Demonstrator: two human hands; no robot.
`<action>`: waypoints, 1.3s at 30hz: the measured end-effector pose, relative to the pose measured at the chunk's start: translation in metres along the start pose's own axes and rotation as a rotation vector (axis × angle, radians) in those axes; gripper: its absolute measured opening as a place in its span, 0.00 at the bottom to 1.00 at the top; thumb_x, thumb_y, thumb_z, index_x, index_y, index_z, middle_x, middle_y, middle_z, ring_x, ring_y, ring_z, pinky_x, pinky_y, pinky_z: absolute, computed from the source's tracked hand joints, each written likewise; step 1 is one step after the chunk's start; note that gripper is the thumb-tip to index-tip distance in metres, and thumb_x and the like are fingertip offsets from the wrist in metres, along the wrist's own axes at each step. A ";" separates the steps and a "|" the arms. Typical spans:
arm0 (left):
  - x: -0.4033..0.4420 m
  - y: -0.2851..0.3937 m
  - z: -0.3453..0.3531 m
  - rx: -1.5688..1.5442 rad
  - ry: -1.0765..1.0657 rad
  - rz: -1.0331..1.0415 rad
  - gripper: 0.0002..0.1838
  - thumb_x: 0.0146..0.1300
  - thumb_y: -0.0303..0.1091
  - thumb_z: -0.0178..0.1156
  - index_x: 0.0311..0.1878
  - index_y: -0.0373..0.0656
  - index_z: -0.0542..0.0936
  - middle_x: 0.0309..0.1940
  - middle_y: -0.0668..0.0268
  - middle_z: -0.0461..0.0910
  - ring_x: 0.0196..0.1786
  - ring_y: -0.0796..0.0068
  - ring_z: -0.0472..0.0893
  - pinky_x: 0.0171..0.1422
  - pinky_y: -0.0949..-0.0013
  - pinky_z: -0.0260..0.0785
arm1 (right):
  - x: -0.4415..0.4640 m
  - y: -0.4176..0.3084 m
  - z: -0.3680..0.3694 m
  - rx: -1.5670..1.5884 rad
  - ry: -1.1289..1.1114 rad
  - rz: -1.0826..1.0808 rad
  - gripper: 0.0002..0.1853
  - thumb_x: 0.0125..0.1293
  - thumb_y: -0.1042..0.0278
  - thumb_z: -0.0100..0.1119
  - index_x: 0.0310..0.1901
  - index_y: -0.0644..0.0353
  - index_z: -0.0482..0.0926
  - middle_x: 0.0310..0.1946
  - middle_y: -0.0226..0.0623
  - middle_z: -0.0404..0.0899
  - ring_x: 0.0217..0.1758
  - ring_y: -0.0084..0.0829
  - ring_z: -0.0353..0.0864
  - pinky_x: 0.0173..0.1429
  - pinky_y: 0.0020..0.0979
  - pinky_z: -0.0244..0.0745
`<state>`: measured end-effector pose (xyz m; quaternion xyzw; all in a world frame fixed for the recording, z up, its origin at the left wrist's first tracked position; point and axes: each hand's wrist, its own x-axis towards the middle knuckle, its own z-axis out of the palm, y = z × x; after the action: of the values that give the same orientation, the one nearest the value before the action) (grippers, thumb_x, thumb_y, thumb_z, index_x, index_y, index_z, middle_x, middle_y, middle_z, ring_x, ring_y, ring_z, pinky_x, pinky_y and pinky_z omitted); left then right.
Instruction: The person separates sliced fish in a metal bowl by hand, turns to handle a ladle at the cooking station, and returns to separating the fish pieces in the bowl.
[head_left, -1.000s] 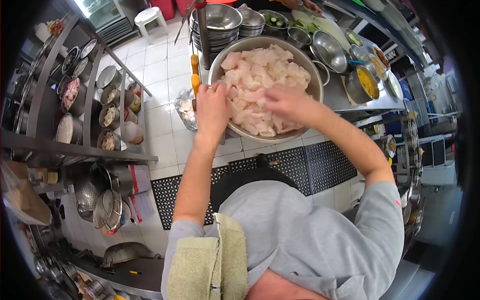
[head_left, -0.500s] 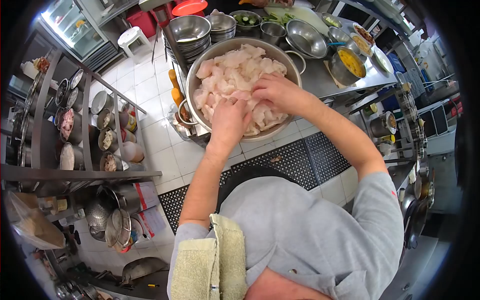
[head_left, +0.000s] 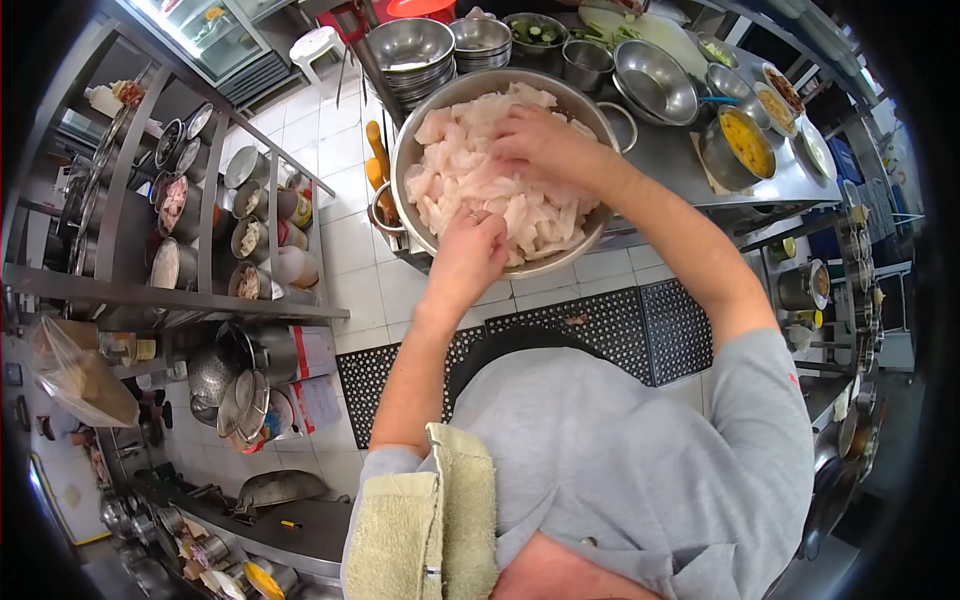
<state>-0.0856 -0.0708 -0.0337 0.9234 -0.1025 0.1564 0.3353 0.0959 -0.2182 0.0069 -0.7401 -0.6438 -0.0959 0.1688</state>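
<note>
A wide metal pot (head_left: 408,160) is heaped with pale pinkish-white raw pieces (head_left: 535,215) that look like fish or chicken; I cannot tell which. My left hand (head_left: 468,245) is at the near left part of the heap, its fingers curled and closed; whatever is in them is hidden. Over the upper middle of the pile, my right hand (head_left: 548,150) has its fingers stretched out and somewhat blurred, with the palm facing down. The fingertips are at or just above the pieces.
Stacked steel bowls (head_left: 411,45) stand behind the pot. To the right are an empty steel bowl (head_left: 655,82) and a pot of yellow liquid (head_left: 738,150) on the steel counter (head_left: 665,160). A shelf rack (head_left: 170,300) with several pots stands left. Black perforated mats (head_left: 570,325) cover the floor.
My right hand has lifted from the pieces and moved up and left across the heap. My left hand has stayed near the pot's near left part, fingers more curled. The view has shifted slightly.
</note>
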 end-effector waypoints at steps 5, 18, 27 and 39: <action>-0.008 0.000 -0.007 -0.064 0.028 -0.054 0.09 0.55 0.22 0.67 0.37 0.38 0.77 0.35 0.56 0.80 0.44 0.52 0.79 0.50 0.56 0.74 | -0.021 0.000 -0.007 -0.093 0.103 -0.032 0.13 0.53 0.69 0.71 0.42 0.58 0.82 0.46 0.35 0.82 0.55 0.41 0.76 0.61 0.44 0.73; 0.011 -0.007 0.003 0.140 0.136 -0.275 0.16 0.57 0.26 0.66 0.49 0.43 0.78 0.39 0.50 0.81 0.47 0.45 0.80 0.51 0.49 0.74 | -0.055 -0.048 0.018 0.153 -0.045 0.047 0.21 0.51 0.72 0.70 0.49 0.56 0.78 0.42 0.41 0.81 0.48 0.45 0.80 0.52 0.45 0.75; -0.004 -0.005 -0.001 0.108 0.244 -0.058 0.14 0.56 0.29 0.69 0.46 0.39 0.82 0.44 0.52 0.81 0.45 0.52 0.80 0.50 0.58 0.75 | -0.051 -0.031 0.003 0.330 0.063 0.241 0.11 0.57 0.71 0.64 0.43 0.58 0.79 0.28 0.41 0.81 0.35 0.44 0.83 0.38 0.44 0.75; 0.014 0.012 0.006 0.099 -0.022 -0.139 0.16 0.54 0.30 0.70 0.47 0.38 0.83 0.42 0.52 0.77 0.49 0.50 0.77 0.55 0.54 0.72 | -0.038 -0.025 -0.011 0.448 0.160 0.254 0.07 0.56 0.74 0.63 0.38 0.61 0.82 0.27 0.40 0.80 0.32 0.37 0.81 0.40 0.38 0.77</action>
<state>-0.0745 -0.0849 -0.0253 0.9453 -0.0341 0.1274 0.2984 0.0667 -0.2546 0.0069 -0.7493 -0.5354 0.0128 0.3896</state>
